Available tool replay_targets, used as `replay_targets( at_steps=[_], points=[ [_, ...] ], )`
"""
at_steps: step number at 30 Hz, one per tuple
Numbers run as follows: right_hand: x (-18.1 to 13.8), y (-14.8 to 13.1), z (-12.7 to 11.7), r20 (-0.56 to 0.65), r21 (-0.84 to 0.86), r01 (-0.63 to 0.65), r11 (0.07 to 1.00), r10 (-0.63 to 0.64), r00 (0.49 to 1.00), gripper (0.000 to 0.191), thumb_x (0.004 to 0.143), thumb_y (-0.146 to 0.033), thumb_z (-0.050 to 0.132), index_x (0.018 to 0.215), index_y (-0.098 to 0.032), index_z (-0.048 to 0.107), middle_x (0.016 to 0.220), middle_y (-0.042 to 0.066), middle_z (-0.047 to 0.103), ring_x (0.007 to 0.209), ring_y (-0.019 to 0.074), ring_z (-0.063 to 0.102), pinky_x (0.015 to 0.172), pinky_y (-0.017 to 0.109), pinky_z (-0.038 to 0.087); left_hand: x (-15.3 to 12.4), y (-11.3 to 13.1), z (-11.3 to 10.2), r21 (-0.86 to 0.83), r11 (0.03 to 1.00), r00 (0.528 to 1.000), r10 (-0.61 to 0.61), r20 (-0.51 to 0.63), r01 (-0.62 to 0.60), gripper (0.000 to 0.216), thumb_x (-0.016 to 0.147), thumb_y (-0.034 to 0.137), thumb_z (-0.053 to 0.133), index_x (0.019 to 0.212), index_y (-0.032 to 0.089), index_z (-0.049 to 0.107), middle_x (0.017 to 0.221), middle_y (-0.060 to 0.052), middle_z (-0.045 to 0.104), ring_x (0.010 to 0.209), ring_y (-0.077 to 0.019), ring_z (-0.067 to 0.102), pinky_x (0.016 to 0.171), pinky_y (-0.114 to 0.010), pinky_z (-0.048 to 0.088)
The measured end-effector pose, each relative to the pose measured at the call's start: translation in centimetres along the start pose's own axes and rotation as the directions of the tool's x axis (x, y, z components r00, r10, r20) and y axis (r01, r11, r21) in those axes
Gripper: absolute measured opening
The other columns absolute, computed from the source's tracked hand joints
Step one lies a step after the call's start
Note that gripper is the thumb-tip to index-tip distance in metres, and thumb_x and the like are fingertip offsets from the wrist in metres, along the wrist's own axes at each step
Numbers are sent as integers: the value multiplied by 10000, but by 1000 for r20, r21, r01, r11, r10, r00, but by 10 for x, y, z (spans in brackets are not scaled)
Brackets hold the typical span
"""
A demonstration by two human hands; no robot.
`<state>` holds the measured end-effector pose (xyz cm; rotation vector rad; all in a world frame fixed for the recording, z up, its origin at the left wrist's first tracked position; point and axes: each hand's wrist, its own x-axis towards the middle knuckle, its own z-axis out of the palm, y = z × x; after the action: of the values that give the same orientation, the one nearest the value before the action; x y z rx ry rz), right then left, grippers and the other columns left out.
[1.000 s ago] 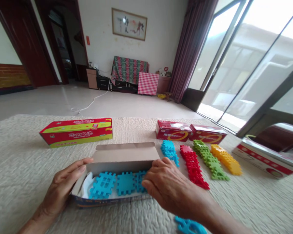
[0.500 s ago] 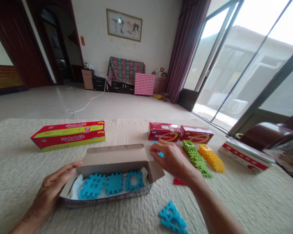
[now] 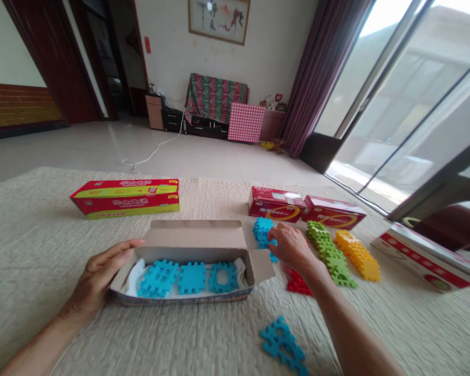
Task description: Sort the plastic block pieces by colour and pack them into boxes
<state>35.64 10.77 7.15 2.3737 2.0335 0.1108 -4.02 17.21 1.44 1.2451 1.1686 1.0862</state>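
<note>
An open cardboard box [image 3: 182, 300] lies on the pale mat, lined with white paper. Inside it sit three blue interlocking plastic tiles [image 3: 191, 278], side by side, one with a grid, one solid, one with a round hole. My left hand [image 3: 105, 271] grips the box's left end, thumb on top. To the right of the box, my right hand [image 3: 292, 244] has its fingers curled at a row of overlapping blue tiles [image 3: 263, 230], pinching at the edge of one; the fingertips are partly hidden. Red tiles [image 3: 297, 282] lie partly under the right forearm.
Green tiles [image 3: 331, 256] and yellow tiles [image 3: 358, 256] lie in rows at the right. More blue tiles [image 3: 284, 344] rest at the front. Behind stand a red-yellow carton [image 3: 129, 201] and two dark red boxes [image 3: 278, 204]. A white-red box [image 3: 426, 256] is far right.
My right hand has shifted slightly right and nearer along the blue row, uncovering more of it. The left hand keeps its grip on the box. The view has tilted down and turned left.
</note>
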Motion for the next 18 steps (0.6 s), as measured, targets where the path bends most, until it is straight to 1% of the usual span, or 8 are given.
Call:
replay_targets(
  at_steps=[3, 6, 8, 10, 12, 15, 18],
  points=[
    [0, 8, -6, -50, 28, 12, 1000, -10, 999, 163, 746, -210, 559, 845, -200, 688, 858, 57, 635, 746, 173, 584, 646, 279, 357, -2, 4, 3, -24, 1000, 1000, 15, 15, -14, 437, 744, 459, 653, 1078, 178, 632, 734, 21, 660, 559, -99, 525, 477, -174, 390],
    [-5, 16, -22, -195, 98, 8, 995, 12, 981, 150, 764, -277, 568, 837, -217, 685, 850, 36, 652, 714, 168, 584, 621, 278, 366, -3, 7, 6, -37, 999, 999, 35, 16, -35, 405, 739, 447, 645, 1032, 167, 652, 722, 9, 661, 570, -110, 544, 488, -184, 403],
    [-11, 13, -36, -304, 199, 52, 979, 11, 953, 154, 768, -315, 585, 844, -226, 685, 844, 21, 666, 702, 161, 593, 625, 278, 385, -3, 9, 7, -37, 998, 999, 47, 9, -46, 396, 730, 445, 640, 1015, 172, 661, 733, 3, 671, 570, -115, 551, 489, -188, 412],
    [-19, -1, -48, -378, 313, 162, 936, -34, 925, 148, 770, -330, 605, 846, -229, 680, 829, 9, 673, 699, 147, 601, 643, 271, 409, -3, 11, 9, -26, 998, 998, 61, 3, -61, 381, 727, 440, 633, 999, 175, 668, 741, 0, 677, 570, -116, 555, 496, -189, 421],
    [-27, -24, -56, -404, 387, 281, 878, -112, 908, 128, 781, -331, 616, 836, -231, 674, 812, -1, 670, 699, 134, 599, 648, 261, 419, -4, 12, 10, -16, 997, 997, 74, 5, -74, 363, 730, 432, 625, 982, 174, 672, 738, 1, 675, 571, -117, 557, 503, -190, 427],
    [-36, -62, -56, -370, 412, 373, 831, -222, 902, 83, 795, -305, 630, 818, -234, 667, 792, -9, 652, 701, 130, 581, 646, 262, 408, -4, 10, 10, -23, 997, 997, 80, 22, -79, 357, 739, 428, 620, 991, 179, 665, 739, 8, 671, 575, -117, 560, 512, -191, 428],
    [-38, -86, -48, -294, 362, 410, 837, -315, 902, 54, 808, -249, 620, 805, -223, 668, 792, 9, 624, 720, 141, 557, 659, 280, 390, -3, 8, 8, -27, 996, 996, 84, 31, -83, 359, 752, 427, 612, 1011, 182, 658, 729, 11, 665, 560, -112, 550, 500, -189, 416]
  ],
)
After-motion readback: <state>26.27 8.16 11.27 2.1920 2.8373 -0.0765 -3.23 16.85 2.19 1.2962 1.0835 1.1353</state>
